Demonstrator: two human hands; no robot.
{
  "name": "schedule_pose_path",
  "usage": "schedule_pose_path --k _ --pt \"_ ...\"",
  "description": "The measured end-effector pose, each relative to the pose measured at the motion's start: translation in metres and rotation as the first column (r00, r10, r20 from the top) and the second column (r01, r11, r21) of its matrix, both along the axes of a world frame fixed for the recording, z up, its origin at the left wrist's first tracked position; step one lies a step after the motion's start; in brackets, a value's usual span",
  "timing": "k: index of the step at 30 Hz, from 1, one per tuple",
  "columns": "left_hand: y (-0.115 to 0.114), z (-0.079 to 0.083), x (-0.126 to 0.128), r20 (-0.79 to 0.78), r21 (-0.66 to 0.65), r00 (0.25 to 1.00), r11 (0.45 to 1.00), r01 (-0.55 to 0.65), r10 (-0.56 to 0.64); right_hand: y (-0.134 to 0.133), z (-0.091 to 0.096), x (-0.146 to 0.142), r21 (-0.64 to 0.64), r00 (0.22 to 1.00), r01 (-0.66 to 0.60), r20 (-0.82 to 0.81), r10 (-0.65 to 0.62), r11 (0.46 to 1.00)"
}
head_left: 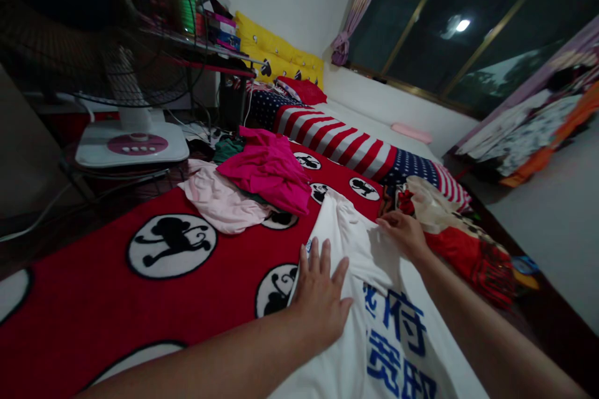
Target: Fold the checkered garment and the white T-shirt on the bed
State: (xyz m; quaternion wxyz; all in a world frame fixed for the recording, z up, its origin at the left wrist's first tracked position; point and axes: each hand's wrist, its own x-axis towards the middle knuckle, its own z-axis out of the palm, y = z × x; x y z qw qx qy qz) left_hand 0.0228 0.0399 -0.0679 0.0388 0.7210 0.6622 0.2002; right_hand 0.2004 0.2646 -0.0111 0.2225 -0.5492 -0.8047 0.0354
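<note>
A white T-shirt with large blue printed characters lies spread over a red blanket with black monkey figures in white circles. Its upper part is bunched in folds. My left hand rests flat on the shirt's left side, fingers spread. On the far right edge of the shirt, my right hand has its fingers bent and pinched together at the cloth. Beyond my left hand is a pile with a bright pink garment and a pale pink garment.
A fan stands on a small stand at the left. Behind it is a cluttered desk. Farther back, a bed has a striped, starred cover. Red and cream cloths are heaped at the right. Clothes hang by the window.
</note>
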Motion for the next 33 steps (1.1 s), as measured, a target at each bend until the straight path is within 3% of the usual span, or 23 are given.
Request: schedule_pose_path --k 6,9,15,21,26,30,33 --pt "0.002 -0.004 -0.001 0.007 0.047 0.999 0.998 0.042 -0.043 -0.035 -0.011 -0.002 0.139 0.908 -0.034 0.419 -0.028 0.99" --pt "0.001 -0.004 -0.002 0.022 0.041 0.998 0.998 0.051 -0.052 -0.045 -0.014 -0.01 0.171 0.85 -0.043 0.524 -0.054 0.984" --pt "0.0 -0.001 -0.003 0.034 0.029 0.998 0.998 0.059 -0.06 -0.053 -0.007 -0.015 0.214 0.821 -0.035 0.564 -0.094 0.976" --pt "0.0 0.0 -0.004 0.038 0.017 0.997 0.997 0.07 -0.071 -0.06 0.005 -0.009 0.198 0.818 0.153 0.525 -0.236 0.968" --pt "0.001 -0.002 -0.004 0.037 0.014 0.996 0.997 0.08 -0.08 -0.06 0.01 -0.003 0.07 0.755 0.256 0.609 -0.245 0.964" --pt "0.001 -0.005 -0.003 0.028 0.032 0.997 0.997 0.072 -0.073 -0.06 0.011 -0.007 0.032 0.697 0.218 0.695 -0.178 0.975" --pt "0.002 -0.007 -0.001 0.016 0.04 0.998 0.997 0.066 -0.066 -0.061 0.013 -0.027 0.091 0.721 0.08 0.682 -0.121 0.993"
